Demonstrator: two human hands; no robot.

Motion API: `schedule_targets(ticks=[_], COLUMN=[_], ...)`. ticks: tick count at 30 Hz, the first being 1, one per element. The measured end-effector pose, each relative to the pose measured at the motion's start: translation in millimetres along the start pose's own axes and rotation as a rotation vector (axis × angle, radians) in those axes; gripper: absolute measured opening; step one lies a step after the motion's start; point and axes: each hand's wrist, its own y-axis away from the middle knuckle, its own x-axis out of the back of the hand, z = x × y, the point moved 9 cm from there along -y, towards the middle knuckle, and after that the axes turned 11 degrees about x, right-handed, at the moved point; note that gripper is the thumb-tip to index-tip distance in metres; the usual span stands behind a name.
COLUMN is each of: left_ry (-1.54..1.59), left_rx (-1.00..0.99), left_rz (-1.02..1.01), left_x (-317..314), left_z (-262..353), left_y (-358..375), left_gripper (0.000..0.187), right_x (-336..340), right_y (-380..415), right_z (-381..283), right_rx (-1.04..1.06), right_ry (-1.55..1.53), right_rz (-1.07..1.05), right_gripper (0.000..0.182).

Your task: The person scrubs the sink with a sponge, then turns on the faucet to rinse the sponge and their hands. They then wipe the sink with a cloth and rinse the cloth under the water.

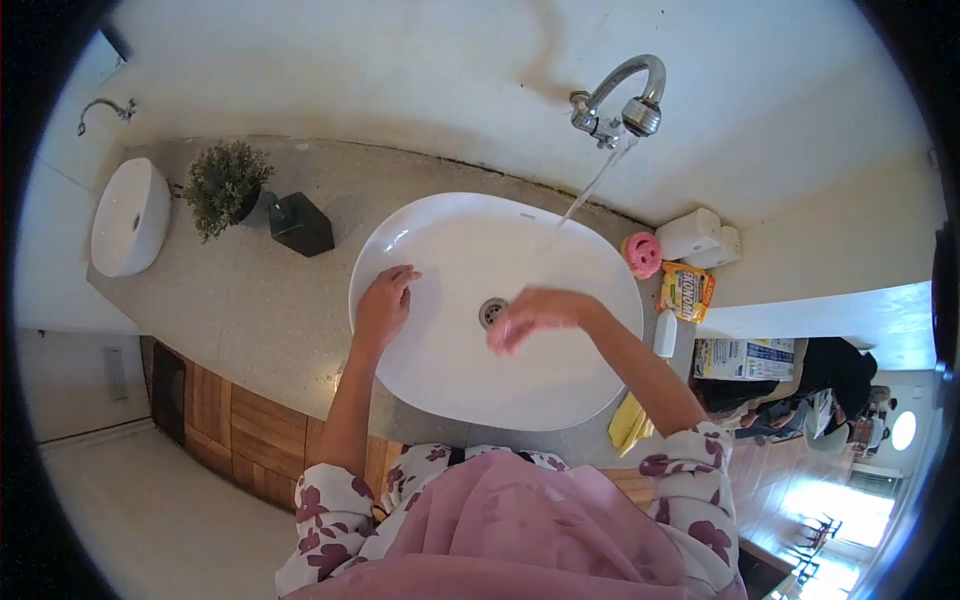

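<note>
A white oval basin [440, 385] stands on the grey counter in front of me. Water runs in a thin stream [598, 185] from the chrome tap [645, 112] on the wall into its far right side. My left hand [385, 305] is at the basin's left side, fingers loosely bent, thumb apart and nothing in it. Over the middle, my right hand [540, 312] hangs beside the drain [491, 313], partly covering it. Motion blurs its fingers, and I see no object in it.
Right of the basin are a pink smiley sponge [642, 254], a yellow packet [687, 292], a white bottle [665, 333] and a yellow cloth-like item [629, 424]. To the left stand a dark dispenser [303, 226], a potted plant [225, 185] and another basin [133, 218]. People [835, 375] are at far right.
</note>
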Motion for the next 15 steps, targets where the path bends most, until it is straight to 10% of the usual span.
schedule_targets(ticks=[4,9,15], left_ry=[0.011,-0.011,-0.020], left_rx=[0.023,0.021,0.009], left_rz=[-0.015,-0.019,-0.017], left_x=[1.2,2.4,0.0], left_z=[1.3,3.9,1.5], left_y=[-2.0,-1.5,-0.2], left_gripper=[0.027,0.027,0.027], right_x=[-53.2,62.4,121.9], right_y=[37.0,52.1,32.4], right_z=[70.9,69.1,61.2], right_rx=[-0.497,-0.096,0.138], right_ry=[-0.386,-0.289,-0.740], right_rz=[-0.126,0.726,1.110], right_gripper=[0.034,0.041,0.038])
